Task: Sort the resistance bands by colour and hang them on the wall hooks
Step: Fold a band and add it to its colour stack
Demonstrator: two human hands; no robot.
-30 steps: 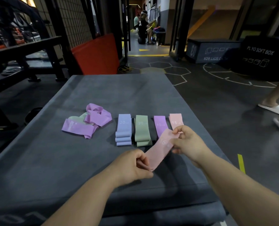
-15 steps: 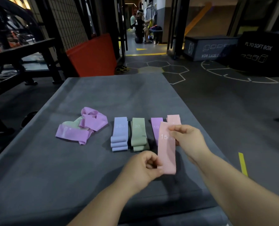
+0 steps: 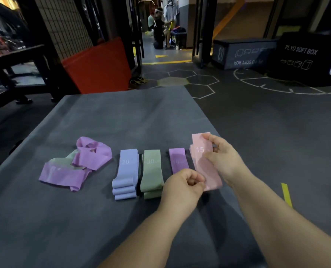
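A pink band [image 3: 204,165] marked 15 is held at the right end of the sorted row on the grey tabletop [image 3: 122,117]. The right hand [image 3: 223,161] pinches its far end; the left hand [image 3: 182,185], fingers curled, pinches its near edge beside the purple band [image 3: 178,160].

On the surface [image 3: 122,117], left to right: tangled band pile [image 3: 74,167], "20" band stack [image 3: 126,171], "30" band stack [image 3: 152,171], "10" band [image 3: 177,160], "15" band [image 3: 201,151]; plyo soft box [image 3: 305,59] behind, right.

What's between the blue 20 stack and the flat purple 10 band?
Head view: the green 30 stack, lying on the grey mat.
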